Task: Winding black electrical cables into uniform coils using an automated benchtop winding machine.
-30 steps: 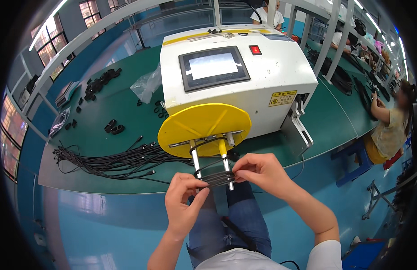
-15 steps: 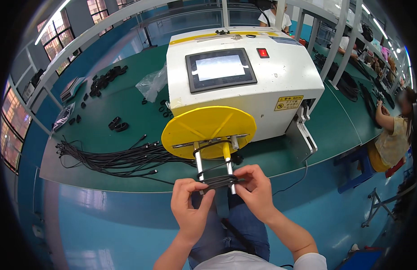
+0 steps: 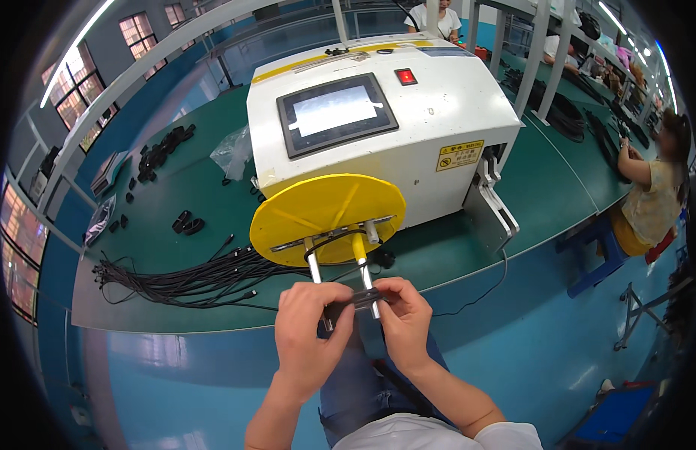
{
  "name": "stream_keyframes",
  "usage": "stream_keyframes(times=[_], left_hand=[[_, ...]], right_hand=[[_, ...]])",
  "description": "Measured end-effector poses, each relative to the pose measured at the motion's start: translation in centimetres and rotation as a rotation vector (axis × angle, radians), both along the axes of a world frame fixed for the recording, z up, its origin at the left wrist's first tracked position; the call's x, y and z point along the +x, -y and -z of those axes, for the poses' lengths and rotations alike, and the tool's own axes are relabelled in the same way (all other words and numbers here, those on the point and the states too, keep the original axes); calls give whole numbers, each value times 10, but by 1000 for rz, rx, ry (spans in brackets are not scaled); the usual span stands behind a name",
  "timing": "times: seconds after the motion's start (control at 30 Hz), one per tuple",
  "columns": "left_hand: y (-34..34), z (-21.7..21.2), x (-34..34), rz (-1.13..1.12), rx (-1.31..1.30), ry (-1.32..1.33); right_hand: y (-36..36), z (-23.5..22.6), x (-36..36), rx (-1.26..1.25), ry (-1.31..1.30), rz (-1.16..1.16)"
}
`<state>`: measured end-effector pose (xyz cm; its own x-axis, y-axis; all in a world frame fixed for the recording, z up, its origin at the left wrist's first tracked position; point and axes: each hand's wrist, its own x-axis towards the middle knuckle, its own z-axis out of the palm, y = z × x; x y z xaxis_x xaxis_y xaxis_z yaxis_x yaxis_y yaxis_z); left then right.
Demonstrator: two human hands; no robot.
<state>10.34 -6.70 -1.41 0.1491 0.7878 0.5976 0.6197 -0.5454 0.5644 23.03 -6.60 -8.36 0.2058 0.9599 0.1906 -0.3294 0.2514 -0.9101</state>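
Observation:
A small coil of black cable (image 3: 365, 298) sits around two metal posts (image 3: 366, 277) near their outer ends. My left hand (image 3: 306, 330) is closed in a pinch on the coil's left side, its fingers partly covering the left post. On the coil's other side my right hand (image 3: 406, 324) grips with thumb and fingertips beside the right post. The posts stick out towards me from a yellow disc (image 3: 325, 202) on a white winding machine (image 3: 430, 105). One strand of cable loops near the disc around the posts.
A bundle of black cables (image 3: 175, 283) lies along the green table's (image 3: 123, 259) front left. Black coiled pieces (image 3: 189, 223) and a clear plastic bag (image 3: 234, 154) are behind it. A metal bracket (image 3: 494, 214) juts out at the machine's right. A person (image 3: 652, 180) sits further right.
My hands have closed in around the coil, which looks more bunched together now. The whole view has shifted, so the machine appears further left and slightly turned.

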Motion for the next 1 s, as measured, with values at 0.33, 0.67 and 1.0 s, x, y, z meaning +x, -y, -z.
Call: stream_keyframes(times=[0.33, 0.67, 1.0], left_hand=[[-34, -56, -1, 214, -370, -530], [-44, -42, 3, 273, -111, -541], [-46, -50, 1, 313, -127, -664]], right_hand=[[2, -6, 3, -27, -6, 5], [2, -6, 5, -113, -168, -35], [1, -6, 9, -100, 22, -50]])
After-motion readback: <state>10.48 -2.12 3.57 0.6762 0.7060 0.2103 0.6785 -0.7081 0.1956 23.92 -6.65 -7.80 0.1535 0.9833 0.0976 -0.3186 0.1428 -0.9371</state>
